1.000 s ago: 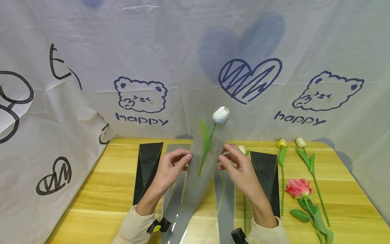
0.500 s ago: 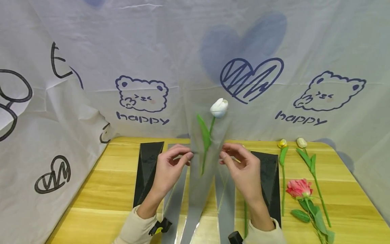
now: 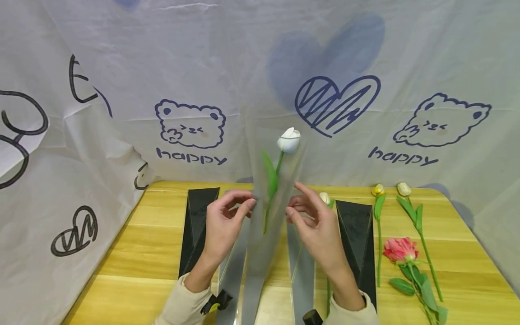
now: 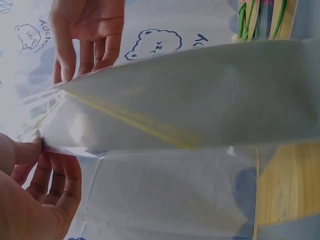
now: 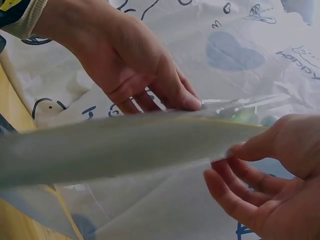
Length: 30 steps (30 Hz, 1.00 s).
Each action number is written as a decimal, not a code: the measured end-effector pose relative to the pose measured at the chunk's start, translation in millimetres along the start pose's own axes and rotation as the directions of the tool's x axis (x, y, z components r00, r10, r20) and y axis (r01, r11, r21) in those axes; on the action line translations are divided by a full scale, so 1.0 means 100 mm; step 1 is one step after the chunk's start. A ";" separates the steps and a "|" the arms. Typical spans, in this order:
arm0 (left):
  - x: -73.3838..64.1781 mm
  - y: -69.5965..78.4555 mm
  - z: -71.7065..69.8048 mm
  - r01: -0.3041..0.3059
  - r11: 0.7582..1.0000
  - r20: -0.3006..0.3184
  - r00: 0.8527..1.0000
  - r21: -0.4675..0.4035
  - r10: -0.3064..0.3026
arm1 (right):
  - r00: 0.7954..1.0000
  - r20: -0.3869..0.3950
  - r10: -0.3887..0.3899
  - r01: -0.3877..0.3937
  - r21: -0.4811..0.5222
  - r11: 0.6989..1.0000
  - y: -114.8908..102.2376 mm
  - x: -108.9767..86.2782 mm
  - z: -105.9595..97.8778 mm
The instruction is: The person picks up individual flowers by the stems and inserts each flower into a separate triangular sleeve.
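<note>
A translucent grey flower sleeve (image 3: 260,253) stands raised and slightly tilted between both hands, its narrow end toward me. Inside it is a white tulip (image 3: 289,141) with a green leaf and stem, its bloom near the wide top. My left hand (image 3: 225,221) pinches the sleeve's left edge between thumb and fingers. At the opposite edge, my right hand (image 3: 321,234) holds the film with thumb and fingertips, the index finger pointing upward. Both wrist views show the sleeve (image 4: 200,100) stretched between the hands, a yellow line running along it; there the tulip is barely visible through the film.
Black sleeves (image 3: 357,243) lie on the wooden table (image 3: 146,253) at either side, with grey sleeves (image 3: 302,271) further in. To the right lie a pink flower (image 3: 401,249), a yellow tulip (image 3: 378,190) and a white tulip (image 3: 404,189). A printed cloth hangs behind.
The tulip and sleeve have risen a little and swayed slightly left. The right hand has shifted a bit left, and its index finger has lifted away from the thumb.
</note>
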State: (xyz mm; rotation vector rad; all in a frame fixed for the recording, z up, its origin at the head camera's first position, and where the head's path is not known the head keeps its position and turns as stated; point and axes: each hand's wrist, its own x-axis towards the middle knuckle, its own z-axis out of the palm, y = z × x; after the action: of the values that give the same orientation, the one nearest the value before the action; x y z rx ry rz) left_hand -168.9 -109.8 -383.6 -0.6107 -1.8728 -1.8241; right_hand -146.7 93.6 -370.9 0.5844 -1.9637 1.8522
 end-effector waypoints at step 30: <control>-0.04 -0.45 0.08 0.367 0.929 0.388 0.851 0.046 -0.355 | 0.984 -0.175 0.047 -0.040 0.042 0.998 0.26 0.07 -0.11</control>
State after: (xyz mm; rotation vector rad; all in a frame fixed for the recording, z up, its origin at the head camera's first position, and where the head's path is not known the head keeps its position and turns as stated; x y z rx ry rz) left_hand -192.9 -102.8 -422.6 -0.7128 -2.3620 -2.0855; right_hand -166.7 105.6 -387.9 0.3770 -1.8440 1.9016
